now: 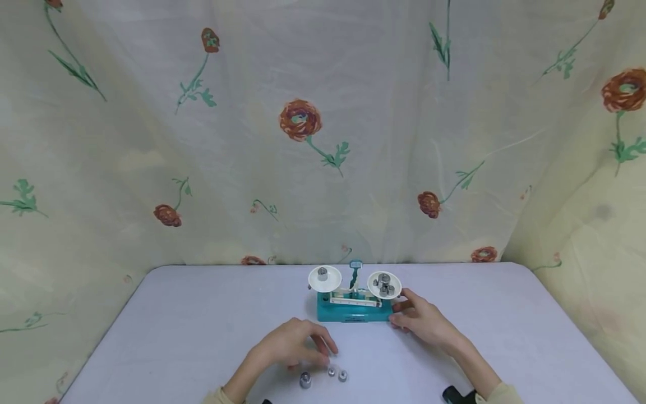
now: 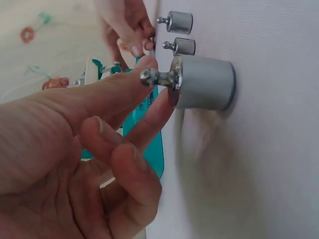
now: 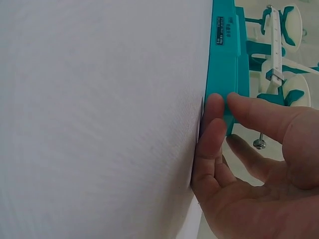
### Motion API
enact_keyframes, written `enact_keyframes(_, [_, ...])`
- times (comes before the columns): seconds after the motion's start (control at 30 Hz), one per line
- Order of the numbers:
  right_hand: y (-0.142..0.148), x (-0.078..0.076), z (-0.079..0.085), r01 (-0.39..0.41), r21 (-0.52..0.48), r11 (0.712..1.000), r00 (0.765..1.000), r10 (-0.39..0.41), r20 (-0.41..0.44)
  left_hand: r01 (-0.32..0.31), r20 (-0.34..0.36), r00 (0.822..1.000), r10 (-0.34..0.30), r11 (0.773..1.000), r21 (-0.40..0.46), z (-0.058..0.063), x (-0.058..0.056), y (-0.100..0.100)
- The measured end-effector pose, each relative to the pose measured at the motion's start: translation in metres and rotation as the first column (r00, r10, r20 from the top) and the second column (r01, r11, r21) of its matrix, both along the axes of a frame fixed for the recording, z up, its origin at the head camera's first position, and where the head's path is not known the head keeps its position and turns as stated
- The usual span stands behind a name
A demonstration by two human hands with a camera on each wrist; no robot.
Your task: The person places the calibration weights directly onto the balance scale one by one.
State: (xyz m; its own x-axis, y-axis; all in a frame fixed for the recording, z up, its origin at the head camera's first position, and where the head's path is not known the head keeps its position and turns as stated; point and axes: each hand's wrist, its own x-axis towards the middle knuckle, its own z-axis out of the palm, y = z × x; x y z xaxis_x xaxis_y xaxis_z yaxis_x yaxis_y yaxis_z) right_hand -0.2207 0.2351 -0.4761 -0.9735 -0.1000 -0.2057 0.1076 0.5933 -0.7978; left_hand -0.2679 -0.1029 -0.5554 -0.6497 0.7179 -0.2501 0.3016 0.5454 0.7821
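A teal balance scale [image 1: 355,314] stands on the table with two white pans. One metal weight [image 1: 322,274] sits on its left pan, and several weights [image 1: 384,285] crowd the right pan [image 1: 372,279]. My right hand [image 1: 429,322] holds the right end of the base, thumb at the front corner, as the right wrist view shows. My left hand [image 1: 292,345], fingers loosely bent around nothing, hovers over the table in front of the scale. Close by it stand a large cylindrical knobbed weight [image 2: 207,82] and two smaller weights [image 2: 180,22], [image 2: 185,46], all upright in the head view.
A white cloth covers the table [image 1: 202,314]. Behind it hangs a pale curtain [image 1: 373,196] with red flowers, which continues along both sides. A black device [image 1: 456,394] is strapped at the right wrist.
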Motion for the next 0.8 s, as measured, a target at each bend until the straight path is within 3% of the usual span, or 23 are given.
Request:
enact_keyframes(0.3, [0.000, -0.001, 0.000, 0.000, 0.001, 1.000, 1.000, 0.000, 0.001, 0.012, -0.021, 1.000, -0.012, 1.000, -0.009, -0.001, 0.004, 0.003])
enact_keyframes(0.53, [0.000, -0.001, 0.001, -0.003, -0.002, 1.000, 1.000, 0.003, -0.003, 0.008, 0.005, 1.000, -0.008, 1.000, -0.024, 0.004, 0.010, 0.007])
enact_keyframes(0.6, [0.001, 0.000, 0.000, -0.007, -0.008, 1.000, 1.000, 0.007, 0.000, 0.015, -0.023, 1.000, -0.016, 0.999, -0.045, 0.015, 0.017, 0.010])
enact_keyframes(0.8, [0.001, 0.000, -0.001, -0.010, -0.014, 1.000, 1.000, 0.010, 0.000, 0.032, -0.059, 0.998, -0.036, 0.996, -0.078, 0.066, 0.045, 0.020])
